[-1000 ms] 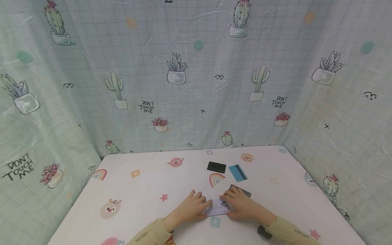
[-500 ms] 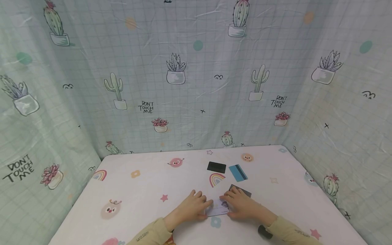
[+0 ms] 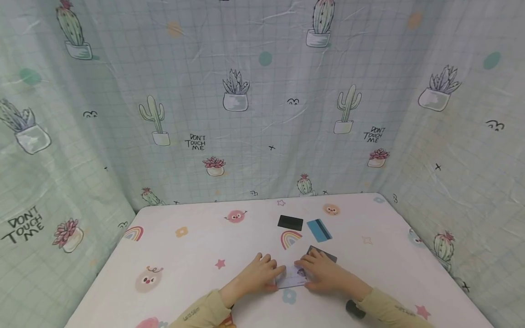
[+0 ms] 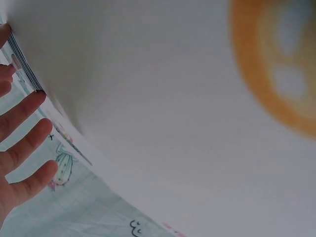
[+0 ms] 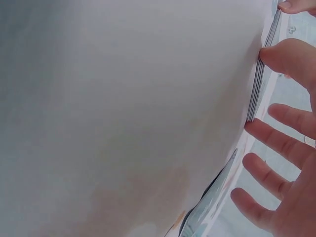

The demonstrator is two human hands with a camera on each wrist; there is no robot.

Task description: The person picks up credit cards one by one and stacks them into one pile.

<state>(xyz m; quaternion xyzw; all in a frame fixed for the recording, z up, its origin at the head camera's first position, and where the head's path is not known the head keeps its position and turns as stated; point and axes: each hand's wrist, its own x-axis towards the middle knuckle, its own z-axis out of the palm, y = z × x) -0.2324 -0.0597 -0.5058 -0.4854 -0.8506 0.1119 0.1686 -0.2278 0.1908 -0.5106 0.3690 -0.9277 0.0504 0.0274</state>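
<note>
On the tabletop a small stack of cards lies flat, its top a white card with a small picture at its right end. My left hand holds the left end of the stack between thumb and fingers, and my right hand grips the right end the same way. Seen edge-on in the right wrist view, the stack shows several thin layers, and the fingers touch its edges. A dark grey card lies just beyond the right hand, partly hidden by its fingers.
Farther back lie a black card and a blue card with a dark stripe. A small black object sits beside the right sleeve. Printed fabric hangs behind the white patterned table.
Nothing on the table has moved visibly; both hands stay at the ends of the card stack. The head view has shifted only slightly.
</note>
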